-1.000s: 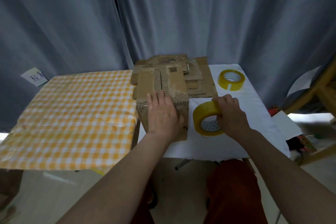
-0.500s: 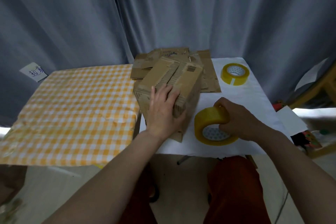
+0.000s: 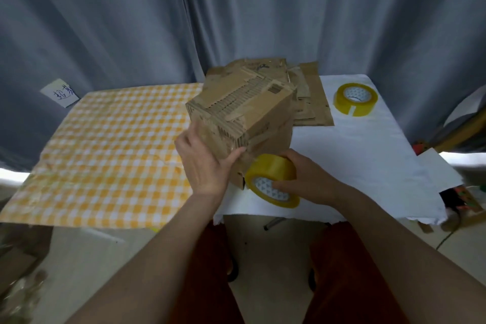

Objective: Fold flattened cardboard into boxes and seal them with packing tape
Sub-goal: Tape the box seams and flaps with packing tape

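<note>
I am seeing the box [image 3: 244, 123] sitting tilted at the near edge of the white table [image 3: 368, 166], by the seam with the checked cloth [image 3: 110, 155], which is giving open room to the left. My left hand [image 3: 203, 163] is gripping the box's near corner, thumb along its front face. My right hand [image 3: 306, 179] is gripping a tape roll [image 3: 272, 180] touching the box's lower right. Flat cardboard [image 3: 307, 97] and a second roll [image 3: 355, 98] are lying behind.
</note>
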`<action>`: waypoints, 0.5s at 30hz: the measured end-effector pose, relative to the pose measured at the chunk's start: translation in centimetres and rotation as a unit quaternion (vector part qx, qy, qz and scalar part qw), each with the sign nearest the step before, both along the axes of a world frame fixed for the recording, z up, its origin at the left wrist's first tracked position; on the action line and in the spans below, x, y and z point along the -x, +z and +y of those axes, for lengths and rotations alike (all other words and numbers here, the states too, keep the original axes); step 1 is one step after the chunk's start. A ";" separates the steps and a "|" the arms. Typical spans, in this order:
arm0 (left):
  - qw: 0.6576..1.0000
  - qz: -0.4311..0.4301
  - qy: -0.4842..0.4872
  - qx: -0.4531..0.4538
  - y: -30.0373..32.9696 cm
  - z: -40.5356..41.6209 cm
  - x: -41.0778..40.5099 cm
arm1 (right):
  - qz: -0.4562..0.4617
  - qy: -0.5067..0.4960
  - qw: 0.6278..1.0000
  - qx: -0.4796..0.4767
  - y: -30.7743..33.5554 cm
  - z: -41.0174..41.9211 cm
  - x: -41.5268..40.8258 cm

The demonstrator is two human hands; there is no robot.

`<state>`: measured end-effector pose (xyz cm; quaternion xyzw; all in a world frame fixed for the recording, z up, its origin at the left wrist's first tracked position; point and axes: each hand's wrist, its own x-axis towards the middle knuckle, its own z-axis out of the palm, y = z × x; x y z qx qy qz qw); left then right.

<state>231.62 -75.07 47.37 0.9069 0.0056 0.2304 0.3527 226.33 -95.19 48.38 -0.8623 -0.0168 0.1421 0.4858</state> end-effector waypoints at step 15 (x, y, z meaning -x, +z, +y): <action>0.882 0.162 -0.030 0.442 -1.0 -4.3 4.4 | 0.013 0.005 0.997 -0.080 -1.0 0.6 -0.6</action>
